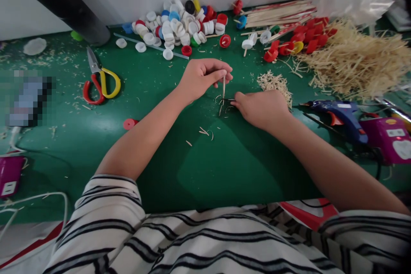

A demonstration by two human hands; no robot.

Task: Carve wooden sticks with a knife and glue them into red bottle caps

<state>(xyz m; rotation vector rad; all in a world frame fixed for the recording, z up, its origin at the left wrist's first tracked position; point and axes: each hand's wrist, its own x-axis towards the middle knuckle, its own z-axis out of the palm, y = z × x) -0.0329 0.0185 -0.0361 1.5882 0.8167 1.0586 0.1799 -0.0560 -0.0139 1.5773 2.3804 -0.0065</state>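
Note:
My left hand [203, 78] pinches a thin wooden stick [224, 87] and holds it upright, its lower end on the green table [208, 167]. My right hand [261, 109] is closed just right of the stick's base, fingertips at a small dark tool tip [229, 100]; what it grips is mostly hidden. Thin wood shavings [205, 132] lie around the stick and in front of it.
A heap of plastic bottle caps [180, 25] lies at the back. Red-and-yellow scissors [101, 80] lie left, a red cap [129, 123] nearer. Stick bundles [279, 13], caps on sticks [308, 36] and shaving piles [353, 62] fill the right, with a blue glue gun [340, 115].

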